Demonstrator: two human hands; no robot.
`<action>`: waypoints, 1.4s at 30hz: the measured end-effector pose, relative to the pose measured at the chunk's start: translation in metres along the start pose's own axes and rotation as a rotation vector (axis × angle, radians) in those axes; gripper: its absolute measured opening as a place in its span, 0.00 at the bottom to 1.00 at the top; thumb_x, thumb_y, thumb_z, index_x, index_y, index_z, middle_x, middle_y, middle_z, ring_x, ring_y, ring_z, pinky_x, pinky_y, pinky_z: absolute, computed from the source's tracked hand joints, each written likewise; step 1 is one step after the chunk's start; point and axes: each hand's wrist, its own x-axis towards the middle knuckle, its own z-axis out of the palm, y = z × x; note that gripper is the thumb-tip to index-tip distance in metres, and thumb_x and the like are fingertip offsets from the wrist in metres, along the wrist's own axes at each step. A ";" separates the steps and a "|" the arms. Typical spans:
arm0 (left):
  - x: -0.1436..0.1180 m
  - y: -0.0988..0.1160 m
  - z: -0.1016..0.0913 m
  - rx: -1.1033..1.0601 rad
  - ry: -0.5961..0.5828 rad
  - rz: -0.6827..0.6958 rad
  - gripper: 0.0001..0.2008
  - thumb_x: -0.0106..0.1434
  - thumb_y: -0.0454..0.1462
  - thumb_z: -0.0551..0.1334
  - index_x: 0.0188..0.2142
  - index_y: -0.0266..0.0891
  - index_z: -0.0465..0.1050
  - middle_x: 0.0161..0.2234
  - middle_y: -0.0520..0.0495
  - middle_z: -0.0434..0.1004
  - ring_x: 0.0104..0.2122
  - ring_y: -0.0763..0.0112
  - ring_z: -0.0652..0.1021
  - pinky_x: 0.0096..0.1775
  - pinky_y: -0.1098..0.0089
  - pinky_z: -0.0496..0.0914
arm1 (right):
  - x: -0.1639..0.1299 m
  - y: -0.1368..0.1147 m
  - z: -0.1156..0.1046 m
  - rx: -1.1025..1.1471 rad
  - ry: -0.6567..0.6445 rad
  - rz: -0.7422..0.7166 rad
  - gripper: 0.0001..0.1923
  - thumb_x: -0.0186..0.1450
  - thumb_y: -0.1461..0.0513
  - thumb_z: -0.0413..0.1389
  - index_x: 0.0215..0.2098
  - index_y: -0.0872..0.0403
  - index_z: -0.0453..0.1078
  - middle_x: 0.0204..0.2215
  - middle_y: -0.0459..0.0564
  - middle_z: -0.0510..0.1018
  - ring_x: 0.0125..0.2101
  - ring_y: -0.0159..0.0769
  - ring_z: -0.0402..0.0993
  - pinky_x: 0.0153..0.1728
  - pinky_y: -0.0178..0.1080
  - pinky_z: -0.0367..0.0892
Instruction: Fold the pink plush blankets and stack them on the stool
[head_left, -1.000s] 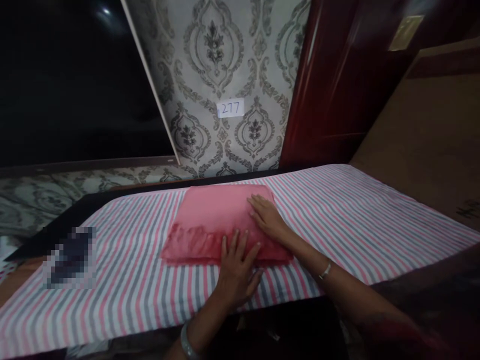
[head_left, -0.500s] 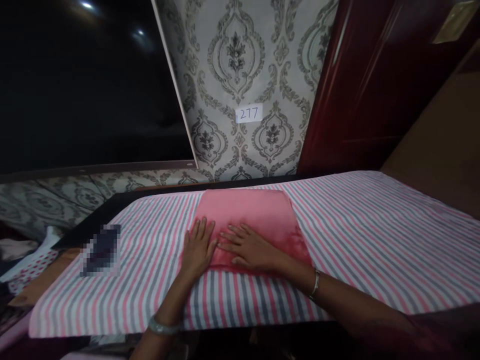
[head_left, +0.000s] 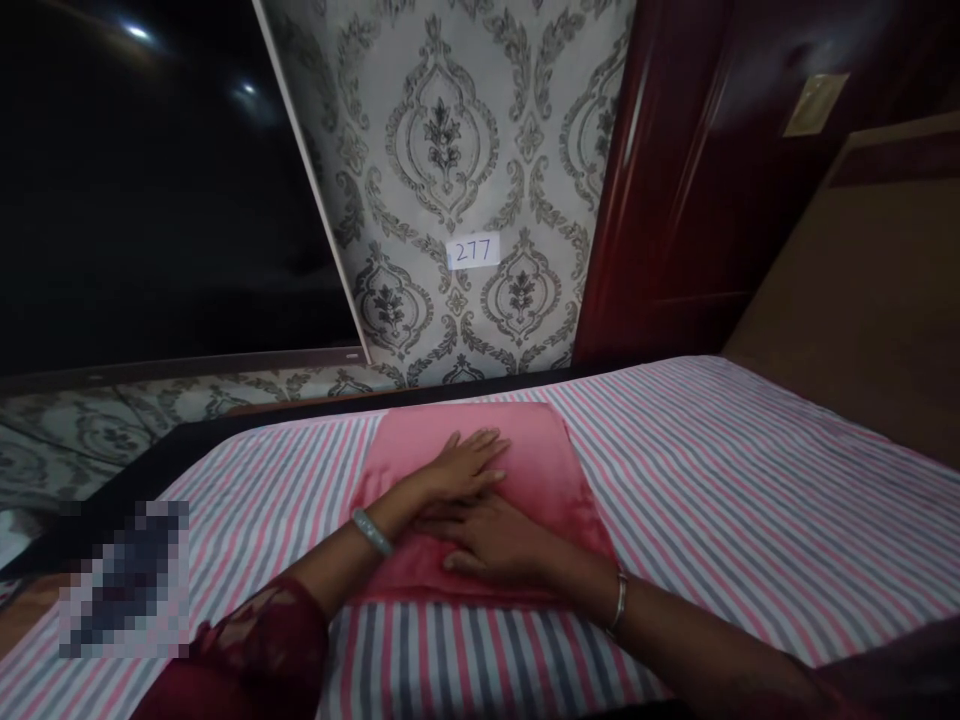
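Note:
A folded pink cloth (head_left: 551, 470) lies flat on the striped sheet (head_left: 750, 500) that covers the table. My left hand (head_left: 461, 468) rests palm down on the middle of the cloth, fingers spread and pointing right. My right hand (head_left: 487, 540) lies flat on the cloth's near half, just under the left one, fingers pointing left. Neither hand grips anything. Each wrist carries a bangle.
A blurred dark object (head_left: 124, 580) lies on the sheet at the left. Behind the table stand a patterned wall with a label reading 277 (head_left: 472, 250), a dark screen (head_left: 150, 190) and a red-brown door (head_left: 697, 170). A brown board (head_left: 862, 290) stands at the right.
My left hand has moved from the cloth's left edge onto its middle. My right hand has slid nearer, to the cloth's front half. The camera view has shifted too.

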 end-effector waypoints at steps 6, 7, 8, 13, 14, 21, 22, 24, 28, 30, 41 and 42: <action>0.014 -0.085 -0.007 0.150 0.143 -0.385 0.29 0.71 0.50 0.51 0.69 0.51 0.55 0.71 0.46 0.52 0.71 0.56 0.52 0.67 0.42 0.42 | -0.003 0.004 -0.002 0.043 -0.107 0.011 0.31 0.74 0.48 0.49 0.72 0.42 0.51 0.73 0.46 0.46 0.72 0.42 0.34 0.70 0.54 0.27; 0.010 -0.100 -0.011 0.148 0.154 -0.474 0.28 0.72 0.50 0.49 0.69 0.49 0.57 0.71 0.43 0.55 0.70 0.53 0.54 0.66 0.40 0.44 | -0.003 0.004 -0.004 0.055 -0.112 0.015 0.31 0.74 0.48 0.49 0.72 0.41 0.50 0.73 0.44 0.46 0.72 0.41 0.33 0.70 0.54 0.26; 0.006 -0.114 -0.015 0.144 0.162 -0.550 0.28 0.73 0.50 0.46 0.68 0.47 0.59 0.70 0.40 0.57 0.69 0.50 0.56 0.65 0.38 0.47 | -0.002 0.003 -0.005 0.066 -0.115 0.017 0.31 0.74 0.48 0.49 0.72 0.41 0.49 0.73 0.43 0.46 0.72 0.41 0.33 0.69 0.54 0.25; -0.013 -0.151 -0.029 0.119 0.197 -0.787 0.27 0.74 0.43 0.40 0.61 0.39 0.69 0.62 0.32 0.70 0.61 0.47 0.70 0.56 0.42 0.66 | -0.001 0.003 -0.005 0.068 -0.116 0.030 0.31 0.74 0.47 0.49 0.72 0.40 0.49 0.73 0.43 0.46 0.72 0.41 0.33 0.69 0.54 0.25; -0.015 -0.151 -0.032 0.122 0.214 -0.808 0.27 0.73 0.42 0.40 0.61 0.36 0.69 0.61 0.30 0.71 0.60 0.48 0.71 0.55 0.44 0.67 | -0.001 0.004 -0.004 0.062 -0.118 0.029 0.31 0.74 0.47 0.49 0.72 0.40 0.49 0.73 0.43 0.46 0.72 0.40 0.33 0.69 0.54 0.25; -0.040 -0.107 -0.032 0.173 0.323 -0.620 0.27 0.74 0.45 0.44 0.68 0.42 0.58 0.69 0.41 0.58 0.69 0.60 0.58 0.67 0.55 0.50 | -0.003 0.005 -0.002 0.001 -0.118 0.023 0.30 0.75 0.46 0.46 0.72 0.41 0.50 0.73 0.42 0.44 0.72 0.39 0.31 0.69 0.52 0.24; -0.048 -0.100 -0.024 0.172 0.312 -0.533 0.27 0.74 0.47 0.45 0.69 0.44 0.57 0.71 0.42 0.55 0.70 0.60 0.55 0.67 0.54 0.48 | -0.004 0.005 -0.002 0.001 -0.118 0.026 0.30 0.75 0.46 0.46 0.72 0.42 0.49 0.73 0.42 0.44 0.72 0.39 0.32 0.69 0.52 0.24; -0.064 -0.091 -0.005 0.152 0.273 -0.389 0.28 0.73 0.49 0.47 0.69 0.46 0.56 0.72 0.43 0.50 0.71 0.58 0.50 0.67 0.49 0.46 | -0.005 0.005 -0.002 -0.003 -0.117 0.027 0.30 0.75 0.46 0.46 0.72 0.42 0.50 0.73 0.42 0.44 0.72 0.39 0.32 0.69 0.53 0.25; -0.084 -0.090 0.028 0.072 0.250 -0.352 0.28 0.74 0.48 0.44 0.71 0.48 0.51 0.73 0.45 0.46 0.72 0.61 0.46 0.67 0.47 0.47 | -0.003 0.005 0.000 -0.017 -0.105 0.028 0.29 0.75 0.47 0.47 0.72 0.40 0.50 0.73 0.43 0.48 0.72 0.40 0.34 0.69 0.53 0.27; -0.085 -0.093 0.031 0.065 0.256 -0.346 0.28 0.74 0.47 0.43 0.71 0.47 0.50 0.73 0.45 0.45 0.72 0.63 0.45 0.67 0.49 0.47 | -0.002 0.004 0.000 -0.018 -0.093 0.029 0.29 0.75 0.48 0.47 0.71 0.41 0.51 0.72 0.43 0.50 0.72 0.40 0.36 0.70 0.54 0.29; -0.110 0.001 0.025 0.234 0.363 -0.276 0.29 0.71 0.45 0.53 0.69 0.43 0.57 0.68 0.38 0.59 0.69 0.54 0.59 0.66 0.47 0.53 | -0.053 0.019 -0.040 -0.025 0.182 0.209 0.24 0.77 0.53 0.43 0.66 0.48 0.64 0.65 0.52 0.68 0.66 0.43 0.58 0.66 0.53 0.52; -0.111 0.017 0.037 0.238 0.356 -0.200 0.30 0.71 0.45 0.54 0.70 0.45 0.55 0.69 0.39 0.57 0.69 0.53 0.57 0.66 0.46 0.52 | -0.055 0.024 -0.043 -0.077 0.180 0.240 0.24 0.77 0.53 0.43 0.67 0.48 0.63 0.66 0.53 0.66 0.68 0.45 0.55 0.67 0.56 0.50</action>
